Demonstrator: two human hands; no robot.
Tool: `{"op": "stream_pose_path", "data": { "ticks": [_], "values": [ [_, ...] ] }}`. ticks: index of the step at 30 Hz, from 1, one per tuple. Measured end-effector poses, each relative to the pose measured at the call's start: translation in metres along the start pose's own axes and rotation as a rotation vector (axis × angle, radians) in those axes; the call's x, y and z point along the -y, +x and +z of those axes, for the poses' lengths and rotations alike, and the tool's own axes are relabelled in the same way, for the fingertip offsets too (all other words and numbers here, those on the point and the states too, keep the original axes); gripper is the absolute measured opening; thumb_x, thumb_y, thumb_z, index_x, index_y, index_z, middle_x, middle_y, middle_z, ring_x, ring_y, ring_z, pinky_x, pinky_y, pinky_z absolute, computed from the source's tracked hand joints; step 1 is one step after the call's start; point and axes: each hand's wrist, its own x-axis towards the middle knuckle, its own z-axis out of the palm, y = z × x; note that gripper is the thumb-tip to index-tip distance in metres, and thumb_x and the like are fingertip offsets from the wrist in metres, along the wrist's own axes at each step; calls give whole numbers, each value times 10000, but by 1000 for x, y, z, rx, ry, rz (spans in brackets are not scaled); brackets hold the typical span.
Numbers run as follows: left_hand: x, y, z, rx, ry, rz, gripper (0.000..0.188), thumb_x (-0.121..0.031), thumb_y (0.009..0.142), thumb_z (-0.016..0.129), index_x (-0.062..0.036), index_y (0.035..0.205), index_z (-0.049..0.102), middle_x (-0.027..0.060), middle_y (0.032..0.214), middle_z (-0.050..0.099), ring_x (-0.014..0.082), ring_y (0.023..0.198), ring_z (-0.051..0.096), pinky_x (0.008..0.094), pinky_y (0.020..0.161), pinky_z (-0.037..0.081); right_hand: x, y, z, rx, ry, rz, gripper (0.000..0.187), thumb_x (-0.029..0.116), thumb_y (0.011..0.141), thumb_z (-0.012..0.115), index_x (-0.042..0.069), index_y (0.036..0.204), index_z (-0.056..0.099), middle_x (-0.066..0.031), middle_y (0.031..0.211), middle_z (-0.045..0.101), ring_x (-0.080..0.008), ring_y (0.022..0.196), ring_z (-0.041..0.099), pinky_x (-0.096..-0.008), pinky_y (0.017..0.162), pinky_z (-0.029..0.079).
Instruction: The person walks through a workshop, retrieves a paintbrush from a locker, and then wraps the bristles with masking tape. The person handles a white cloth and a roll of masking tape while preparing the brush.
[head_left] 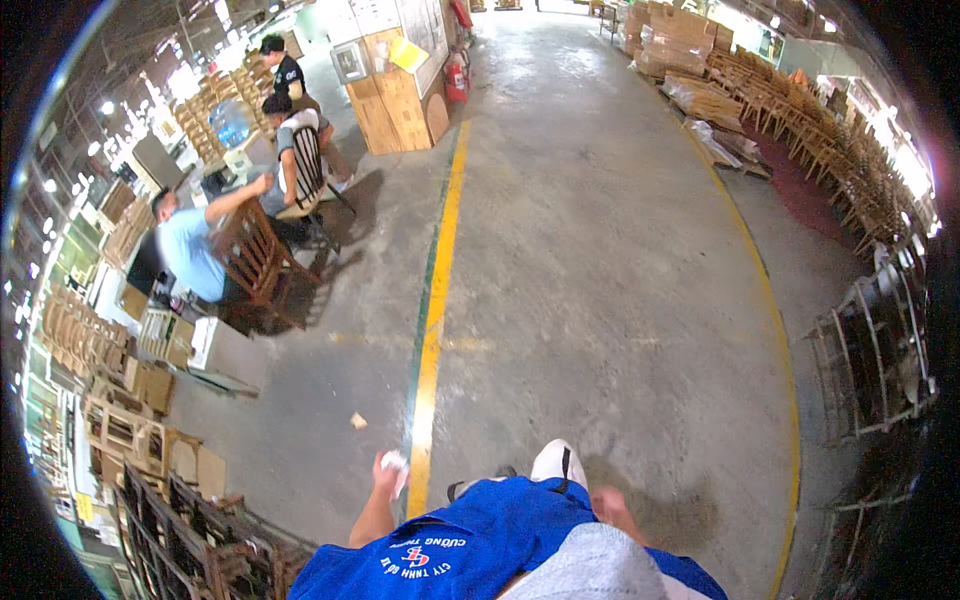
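My left hand (383, 482) hangs beside my hip, over the yellow floor line. Its fingers are closed on a small crumpled white piece (397, 467), which looks like paper or cloth. On the other side of my blue shirt (480, 535) is my right hand (609, 502), low and partly hidden by the clothing. Its fingers are too blurred to make out, and nothing shows in it. One white shoe (560, 463) is in front of me on the concrete floor.
A yellow line (440, 290) runs ahead along the walkway. To the left, people sit on chairs (265, 260) near a wooden cabinet (385, 110) and an extinguisher (457, 78). Stacked chair frames (810, 140) and metal racks (870, 340) line the right. A scrap (358, 421) lies ahead.
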Motion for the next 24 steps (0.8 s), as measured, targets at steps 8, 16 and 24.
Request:
{"op": "stream_pose_path", "data": {
  "ticks": [8,16,24],
  "values": [
    [-339,313,427,324,260,703,561,119,872,551,-143,1368,532,104,1068,689,222,787,725,369,592,620,213,157,105,13,-339,151,171,259,907,669,94,861,655,-95,769,668,-260,673,653,-431,577,522],
    [-299,401,501,137,777,13,613,2,808,708,-127,1393,583,106,1098,716,275,1037,700,395,854,585,764,379,247,32,-153,-345,172,246,928,637,90,854,628,-75,732,637,-220,595,616,-382,450,453],
    [-406,626,648,46,606,-481,607,3,809,724,-84,1387,562,130,1076,715,290,924,714,433,745,606,1249,521,443,62,177,-680,235,264,967,626,79,1112,640,-91,990,715,-202,747,673,-336,666,548]
  ]
}}
